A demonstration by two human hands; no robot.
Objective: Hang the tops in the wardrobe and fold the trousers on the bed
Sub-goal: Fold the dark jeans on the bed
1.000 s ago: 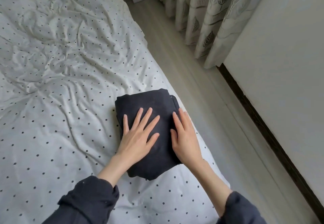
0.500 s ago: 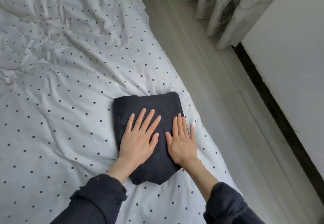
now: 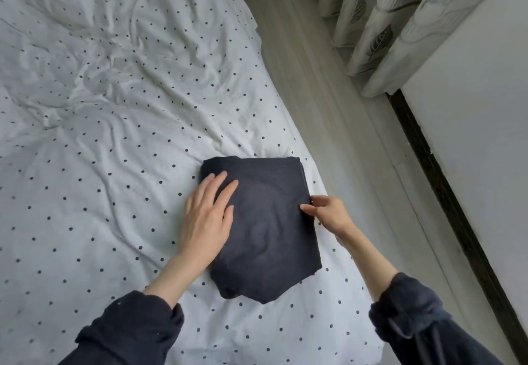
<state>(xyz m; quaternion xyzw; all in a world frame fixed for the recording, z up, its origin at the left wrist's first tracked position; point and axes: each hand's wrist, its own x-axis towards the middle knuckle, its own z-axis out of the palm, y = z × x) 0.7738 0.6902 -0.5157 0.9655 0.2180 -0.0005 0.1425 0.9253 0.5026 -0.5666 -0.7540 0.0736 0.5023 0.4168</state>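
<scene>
— Trousers (image 3: 265,227), dark and folded into a thick packet, lie on the bed (image 3: 114,107) in the lower middle of the frame, close to the bed's right edge where the floor (image 3: 328,93) begins. What worries you here?

— That edge. The packet sits near it, and the right hand (image 3: 328,213) is at the packet's right side, thumb on top and the other fingers curled at the edge, so I take it as pinching the layers there. A tug toward the lower right could drag the whole bundle off the bed.

— And the left hand (image 3: 205,216)?

— Flat, fingers straight and slightly spread, pressing on the packet's left part. If it lifts while the right one pulls, I would expect the stacked layers to slide apart and the fold to open. The rumpled sheet underneath gives a soft, uneven base, which would not help.

— Which way does the packet run?

— Its long axis goes from the upper middle of the frame down toward the lower middle, leaning a little to the right as it comes nearer. The far end is squarer; the near end comes to an uneven point. Layered edges show along the right side. Which end holds the waistband I cannot tell.

— Anything else around?

— Curtains (image 3: 385,22) in the upper right, and a pale wall (image 3: 471,136) beside them. No wardrobe or tops in sight.
</scene>
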